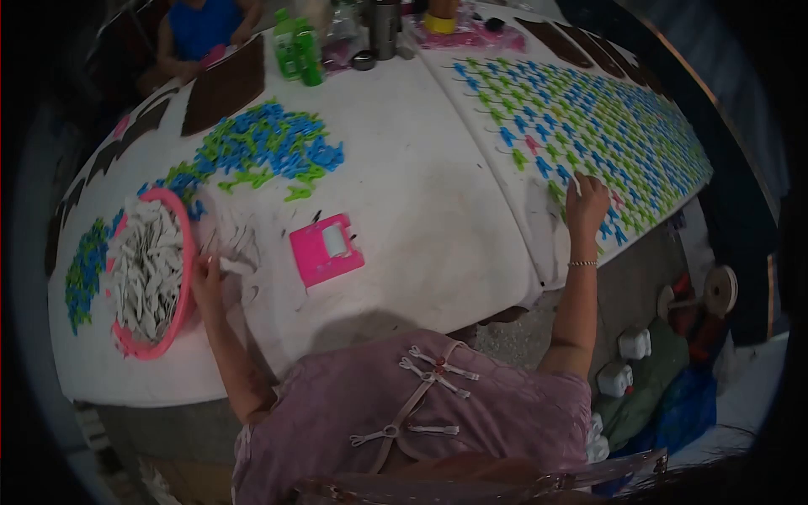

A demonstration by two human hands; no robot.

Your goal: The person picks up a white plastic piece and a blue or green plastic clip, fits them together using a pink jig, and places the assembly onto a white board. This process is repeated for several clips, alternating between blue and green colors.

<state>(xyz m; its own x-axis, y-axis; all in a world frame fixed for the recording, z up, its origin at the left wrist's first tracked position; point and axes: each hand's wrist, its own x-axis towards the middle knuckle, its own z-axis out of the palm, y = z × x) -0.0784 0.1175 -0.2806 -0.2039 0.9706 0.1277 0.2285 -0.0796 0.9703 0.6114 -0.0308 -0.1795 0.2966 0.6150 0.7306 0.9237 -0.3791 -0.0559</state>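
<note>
My left hand [207,284] is beside the right rim of a pink basket [187,252], closed at the fingertips on a small whitish strip [236,267]. The basket holds a heap of grey-white flat pieces [150,273]. My right hand [587,204] is over the near edge of the rows of blue and green clips [581,126], its fingers pinched together. What sits between those fingertips is too small to make out. A few pink clips [532,145] lie among the rows.
Loose blue and green clips [269,139] are heaped on the white table [404,185]. A pink tape dispenser [328,251] lies mid-table. Green bottles [308,55], a dark flask [385,29] and brown pieces [225,88] are farther back. Another person [202,34] sits at the far left.
</note>
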